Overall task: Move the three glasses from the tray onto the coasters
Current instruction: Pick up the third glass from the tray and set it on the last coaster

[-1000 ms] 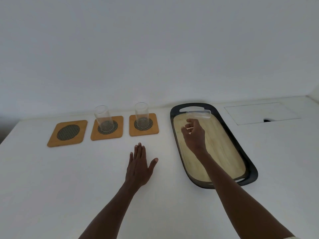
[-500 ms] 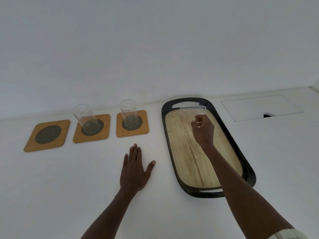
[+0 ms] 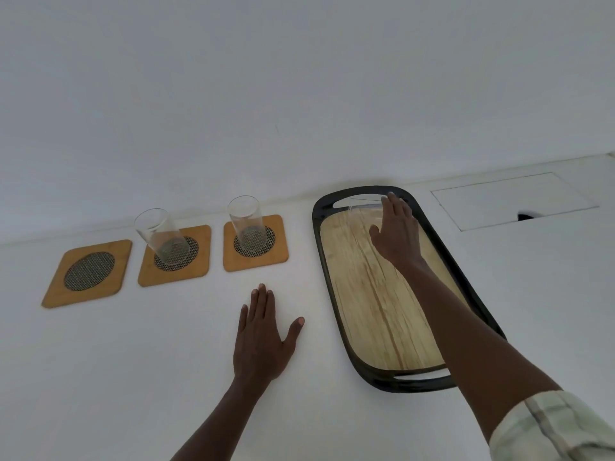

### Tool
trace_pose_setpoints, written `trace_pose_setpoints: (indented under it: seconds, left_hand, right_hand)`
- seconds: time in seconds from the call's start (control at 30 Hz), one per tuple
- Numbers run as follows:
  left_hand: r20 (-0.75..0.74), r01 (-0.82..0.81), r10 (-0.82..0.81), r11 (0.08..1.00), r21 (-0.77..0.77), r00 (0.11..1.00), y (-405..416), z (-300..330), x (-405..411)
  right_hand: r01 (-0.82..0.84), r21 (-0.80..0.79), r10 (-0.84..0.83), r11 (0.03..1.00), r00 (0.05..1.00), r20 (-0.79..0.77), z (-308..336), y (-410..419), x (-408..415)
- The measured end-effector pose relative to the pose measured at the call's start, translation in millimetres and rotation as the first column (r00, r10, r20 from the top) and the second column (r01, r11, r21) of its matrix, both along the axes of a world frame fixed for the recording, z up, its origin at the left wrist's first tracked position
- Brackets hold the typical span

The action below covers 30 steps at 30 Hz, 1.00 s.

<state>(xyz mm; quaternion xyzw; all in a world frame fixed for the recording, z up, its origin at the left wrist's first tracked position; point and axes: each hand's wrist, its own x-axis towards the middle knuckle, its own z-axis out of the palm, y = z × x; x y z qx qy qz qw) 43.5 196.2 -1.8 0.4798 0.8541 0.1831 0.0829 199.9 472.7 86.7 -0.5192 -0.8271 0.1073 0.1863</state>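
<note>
Where half a second before the right hand (image 3: pixel 397 232) had been a loose fist hanging over the middle of the tray (image 3: pixel 479 314), it had by now opened and reached to the tray's far end, fingers (image 3: pixel 392 202) stretched forward and together, thumb out to the left. They lay against the right side of the third glass (image 3: pixel 364 202), which stood at that far end just inside the handle slot, so clear against the pale wall that only its rim and left edge could be made out. The hand had not closed; whether the fingers actually touched the glass or stood just short of it could not be told, since the back of the hand covered that side. The left hand (image 3: pixel 266 334) had not moved from its place: it lay flat and empty, palm down, fingers spread a little, on the white surface (image 3: pixel 133 377) between the coasters and the tray. Two glasses stood on coasters already, one (image 3: pixel 245 221) on the right coaster (image 3: pixel 254 242) and one (image 3: pixel 161 236) on the middle coaster (image 3: pixel 175 256), while the left coaster (image 3: pixel 88 273) was bare. The change read as the start of the last pickup. What seemed left was to wrap the thumb and fingers round the third glass, lift it over the tray's dark rim, and carry it past both standing glasses to the far left coaster, a crossing where a low carry might knock either of them.
</note>
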Motion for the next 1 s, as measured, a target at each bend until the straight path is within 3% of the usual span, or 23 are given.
trace_pose_setpoints:
  seconds: [0.13, 0.27, 0.53, 0.7, 1.0]
  left_hand:
    - [-0.001, -0.006, 0.006, 1.000, 0.007, 1.000, 0.0, -1.1, 0.6]
    - [-0.005, -0.006, 0.006, 1.000, 0.001, 1.000, 0.4, -2.6, -0.4]
    - [0.001, -0.016, 0.016, 1.000, 0.001, 1.000, 0.9, -3.8, -0.4]
    - [0.003, -0.013, 0.013, 1.000, -0.001, 1.000, 1.2, -3.1, -0.3]
    - [0.012, -0.005, 0.005, 1.000, 0.002, 1.000, -0.3, 0.1, 0.2]
  right_hand:
    - [-0.042, -0.046, 0.048, 0.998, 0.986, 0.162, -2.2, 12.8, -5.6]
    - [-0.052, -0.080, 0.069, 0.995, 0.972, 0.224, -8.3, 15.4, -6.9]
    - [-0.015, 0.029, 0.013, 0.999, 0.996, 0.087, -6.7, 10.4, -5.9]
    - [-0.086, -0.121, 0.106, 0.989, 0.980, 0.166, -9.9, 8.2, -1.8]
    - [-0.077, -0.197, 0.092, 0.977, 0.993, 0.068, -14.4, -2.8, 3.9]
